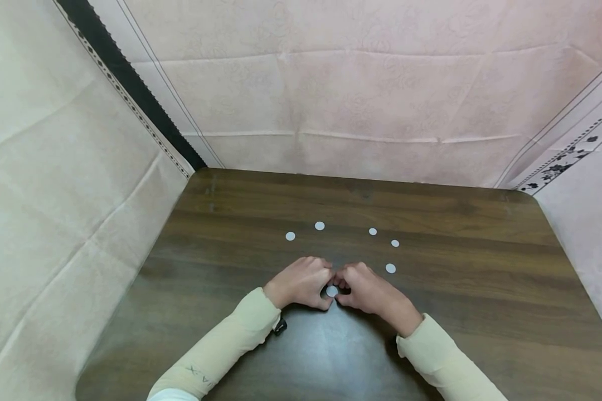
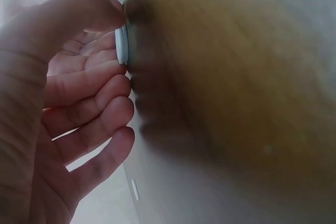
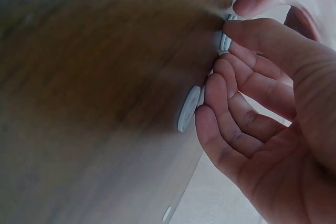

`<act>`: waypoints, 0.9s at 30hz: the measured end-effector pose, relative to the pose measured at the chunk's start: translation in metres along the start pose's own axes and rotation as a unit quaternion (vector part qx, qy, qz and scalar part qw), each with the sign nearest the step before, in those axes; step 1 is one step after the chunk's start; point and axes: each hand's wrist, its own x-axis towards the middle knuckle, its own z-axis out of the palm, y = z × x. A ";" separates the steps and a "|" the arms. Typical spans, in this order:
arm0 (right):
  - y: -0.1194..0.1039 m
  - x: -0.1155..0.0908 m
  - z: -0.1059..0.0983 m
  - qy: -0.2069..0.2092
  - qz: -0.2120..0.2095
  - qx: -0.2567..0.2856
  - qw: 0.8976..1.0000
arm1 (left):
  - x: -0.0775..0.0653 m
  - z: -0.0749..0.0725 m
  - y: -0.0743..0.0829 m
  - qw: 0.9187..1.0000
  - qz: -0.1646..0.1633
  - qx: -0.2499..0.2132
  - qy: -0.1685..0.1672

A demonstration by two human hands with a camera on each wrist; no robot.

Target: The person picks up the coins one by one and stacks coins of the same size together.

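Both hands meet over a dark wooden table around one flat white disc (image 1: 331,291). My left hand (image 1: 303,282) curves about it from the left, with the thumb at the near side and the fingers at the far side. Opposite, my right hand (image 1: 368,288) has its thumb and curled fingers at the disc's right edge. In the left wrist view the disc (image 2: 122,44) stands between thumb and fingertips, seen edge-on. The right wrist view shows the disc (image 3: 227,36) by the right thumb tip, and another disc (image 3: 189,108) just beyond the outer fingertips.
Several more white discs lie in a loose arc beyond the hands, among them a left one (image 1: 290,236), a back one (image 1: 319,225) and a right one (image 1: 390,268). The wooden table (image 1: 481,289) ends at a pale cloth backdrop (image 1: 356,111).
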 end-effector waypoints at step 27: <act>-0.002 -0.002 0.000 0.006 -0.007 -0.007 1.000 | -0.004 0.000 -0.004 0.999 0.006 -0.028 -0.013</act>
